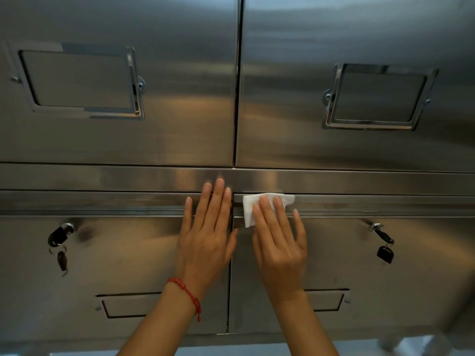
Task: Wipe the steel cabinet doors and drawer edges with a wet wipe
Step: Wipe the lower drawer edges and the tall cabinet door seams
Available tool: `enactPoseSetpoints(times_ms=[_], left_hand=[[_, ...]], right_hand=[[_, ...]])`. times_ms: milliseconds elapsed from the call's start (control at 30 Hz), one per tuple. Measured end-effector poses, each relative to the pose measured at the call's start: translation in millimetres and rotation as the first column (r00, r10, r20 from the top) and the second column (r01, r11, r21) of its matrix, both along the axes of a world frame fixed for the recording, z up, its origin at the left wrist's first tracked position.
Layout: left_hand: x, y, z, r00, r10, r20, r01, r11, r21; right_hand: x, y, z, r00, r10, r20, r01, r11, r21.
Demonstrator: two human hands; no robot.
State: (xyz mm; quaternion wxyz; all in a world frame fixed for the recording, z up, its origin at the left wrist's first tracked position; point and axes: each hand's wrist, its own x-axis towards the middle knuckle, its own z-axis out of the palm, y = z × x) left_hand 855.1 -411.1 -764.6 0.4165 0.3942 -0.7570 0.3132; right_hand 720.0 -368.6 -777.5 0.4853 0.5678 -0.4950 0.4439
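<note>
A person's right hand lies flat and spread over a folded white wet wipe, pressing it with the fingertips against the top lip of the lower right drawer of a stainless steel cabinet, just right of the vertical seam between the two drawers; the wipe is pinned under the palm rather than pinched, apparently so that it can slide along the edge. The left hand, wearing a red cord bracelet at the wrist, is open and empty, fingers together and flat on the lower left drawer beside the seam, its tips reaching the horizontal rail under the upper doors, probably to brace the body or keep that drawer shut against the push. The wipe sits at the inner end of the right drawer's lip, so the open run for a stroke lies rightward, where the edge appears unobstructed to the frame's border. Below that line a key hangs from the right drawer's lock, and another key from the left, both well apart from the hands. Framed label holders on the upper doors stand proud of the steel and would catch a passing wipe
</note>
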Motion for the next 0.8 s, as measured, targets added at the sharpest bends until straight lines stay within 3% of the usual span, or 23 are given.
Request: enactPoseSetpoints(times_ms=[800], left_hand=[[4.7,-0.6,1.9,0.999,-0.009,0.042,0.01,1.0,-0.013]], right_hand=[[6.4,0.4,-2.2,0.999,0.028,0.034,-0.03,0.998,0.047]])
